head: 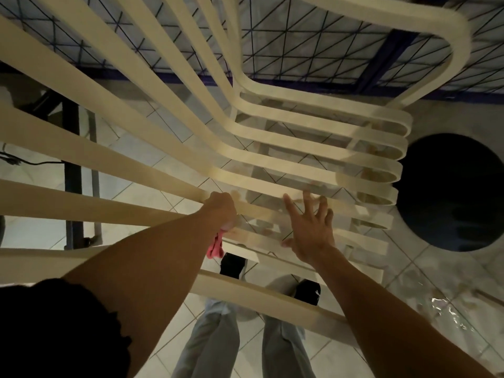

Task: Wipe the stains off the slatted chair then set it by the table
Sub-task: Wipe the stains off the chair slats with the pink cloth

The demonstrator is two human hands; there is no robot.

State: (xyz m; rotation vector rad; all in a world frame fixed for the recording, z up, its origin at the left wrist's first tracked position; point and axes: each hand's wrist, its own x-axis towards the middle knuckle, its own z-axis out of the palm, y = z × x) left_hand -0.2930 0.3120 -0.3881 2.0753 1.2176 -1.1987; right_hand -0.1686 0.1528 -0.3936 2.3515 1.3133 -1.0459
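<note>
A cream slatted chair fills the view, seen from above through its back slats, with brownish stains on the seat slats near their right ends. My left hand grips a pink cloth against a slat where the back meets the seat; the cloth hangs below the fist. My right hand hovers open with fingers spread just over the front seat slats, apart from the cloth.
A blue-framed table with a wire-grid top stands beyond the chair. A dark round tub sits on the tiled floor to the right. A wet patch shines at lower right. My black shoes stand under the chair.
</note>
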